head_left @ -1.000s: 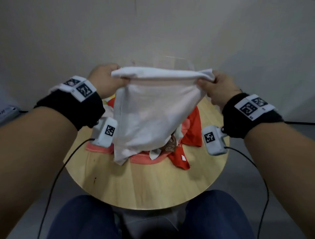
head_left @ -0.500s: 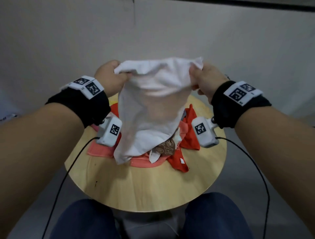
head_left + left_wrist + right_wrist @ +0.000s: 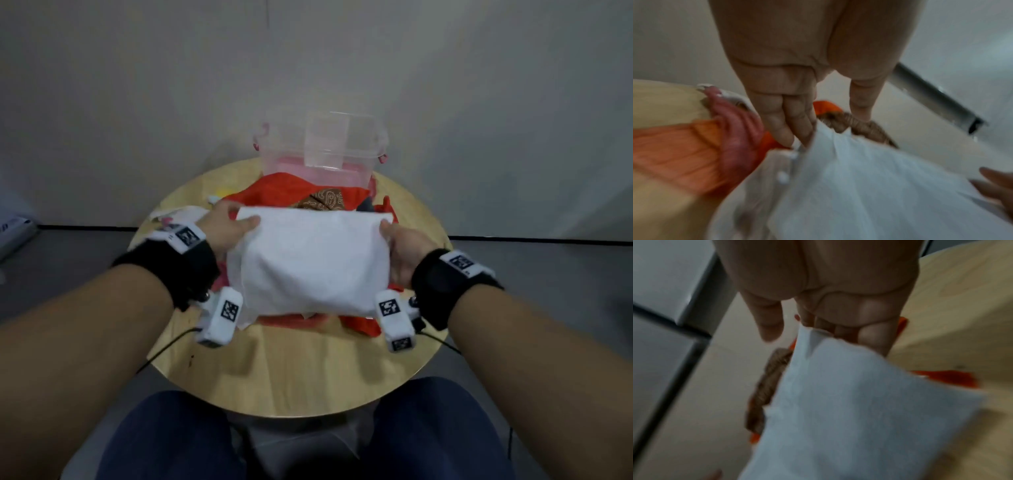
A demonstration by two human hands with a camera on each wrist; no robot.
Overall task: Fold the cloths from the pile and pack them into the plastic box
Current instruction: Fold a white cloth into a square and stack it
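Cloth, white point(image 3: 313, 263), lies over the pile point(image 3: 301, 197); I see my left hand point(image 3: 227, 228) and right hand point(image 3: 404, 250) pinching its far corners

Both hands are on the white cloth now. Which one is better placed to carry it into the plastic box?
Right, marginally. The plastic box sits behind the pile, right of centre, so the right hand is nearer than the left hand. Both grip the far corners of the white cloth.

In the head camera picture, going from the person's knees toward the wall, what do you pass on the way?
Bare front of the round wooden table → white cloth, gripped at its far corners by both hands → brown patterned cloth → clear plastic box.
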